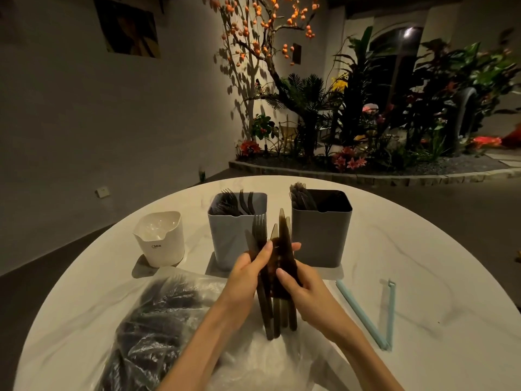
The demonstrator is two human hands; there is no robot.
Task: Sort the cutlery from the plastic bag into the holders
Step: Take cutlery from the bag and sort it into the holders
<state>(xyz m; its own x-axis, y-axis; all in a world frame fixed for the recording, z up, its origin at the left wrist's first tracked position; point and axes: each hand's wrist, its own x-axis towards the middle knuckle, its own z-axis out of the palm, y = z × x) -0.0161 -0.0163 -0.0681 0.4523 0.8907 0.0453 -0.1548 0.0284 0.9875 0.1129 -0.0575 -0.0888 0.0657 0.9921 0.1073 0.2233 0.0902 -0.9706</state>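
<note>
Head view: both hands' fingers (266, 253) pinch the upright cutlery bundle (277, 277), long axis vertical, blue holder (225, 238) and grey holder (321, 238) just beyond the fingertips.

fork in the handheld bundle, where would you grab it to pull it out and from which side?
Probably by the neck just below the tines of the fork, coming from above. It stands upright at the bundle's left edge, tines poking above the left hand, so that end is free. Its handle is packed among the knives, which both the left hand and right hand hold.
</note>
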